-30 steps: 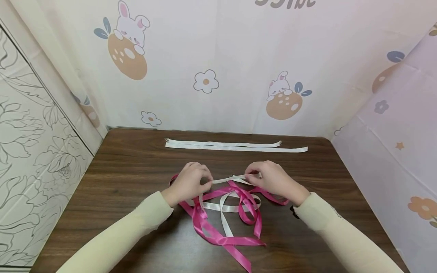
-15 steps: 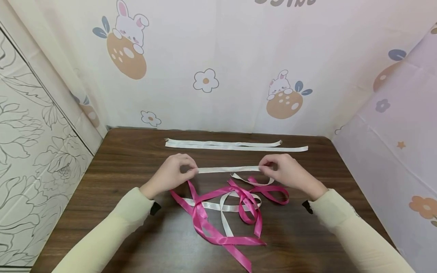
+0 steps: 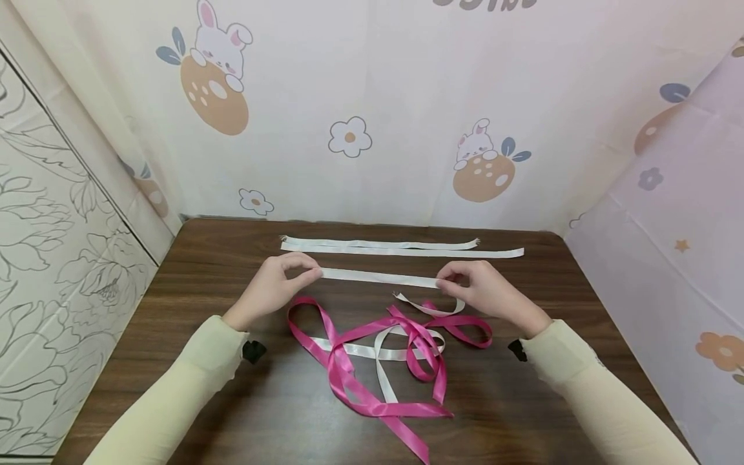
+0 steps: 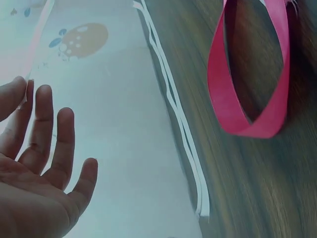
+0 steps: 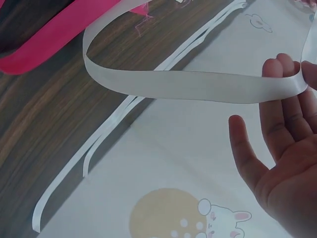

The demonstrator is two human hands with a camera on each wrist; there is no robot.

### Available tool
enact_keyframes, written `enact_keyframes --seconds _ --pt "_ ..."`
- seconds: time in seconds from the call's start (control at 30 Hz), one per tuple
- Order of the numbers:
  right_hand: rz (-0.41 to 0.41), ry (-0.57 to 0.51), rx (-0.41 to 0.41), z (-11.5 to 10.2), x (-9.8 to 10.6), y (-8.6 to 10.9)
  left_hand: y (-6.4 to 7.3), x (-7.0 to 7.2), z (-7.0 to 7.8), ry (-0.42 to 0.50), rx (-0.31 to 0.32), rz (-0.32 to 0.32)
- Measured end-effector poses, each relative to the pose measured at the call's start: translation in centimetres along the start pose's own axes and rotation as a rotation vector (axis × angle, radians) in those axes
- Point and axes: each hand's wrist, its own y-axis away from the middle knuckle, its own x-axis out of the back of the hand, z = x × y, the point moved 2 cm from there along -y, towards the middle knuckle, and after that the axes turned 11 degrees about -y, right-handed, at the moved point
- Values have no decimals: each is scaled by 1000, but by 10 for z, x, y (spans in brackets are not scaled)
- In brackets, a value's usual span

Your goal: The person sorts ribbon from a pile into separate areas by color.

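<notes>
A white ribbon [image 3: 378, 277] is stretched almost straight between my two hands, over the table's far half. My left hand [image 3: 278, 284] pinches its left end between thumb and index finger; in the left wrist view the other fingers are spread. With thumb and fingers, my right hand [image 3: 488, 287] pinches the ribbon further along. From there the ribbon's tail [image 5: 188, 85] curves across the fingers and loops back toward the table. Below the hands lies a loose tangle of pink ribbon [image 3: 360, 391] with another white ribbon [image 3: 380, 374] mixed in.
Two white ribbons [image 3: 401, 250] lie side by side along the back of the dark wooden table [image 3: 192, 290]. A printed curtain [image 3: 407, 84] with rabbits and flowers hangs right behind the table edge.
The hands have moved apart and away from the tangle, drawing the white ribbon out straight. The left hand has risen toward the back left, uncovering a pink loop. The back ribbons are unchanged.
</notes>
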Motion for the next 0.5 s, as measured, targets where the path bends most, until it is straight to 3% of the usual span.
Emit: enact_keyframes --seconds 0.27,0.5 --pt "-47 -12 -18 2 2 -4 -5 18 -13 -8 16 34" --pt "-57 -26 -38 12 7 -4 -8 34 -34 -52 59 77"
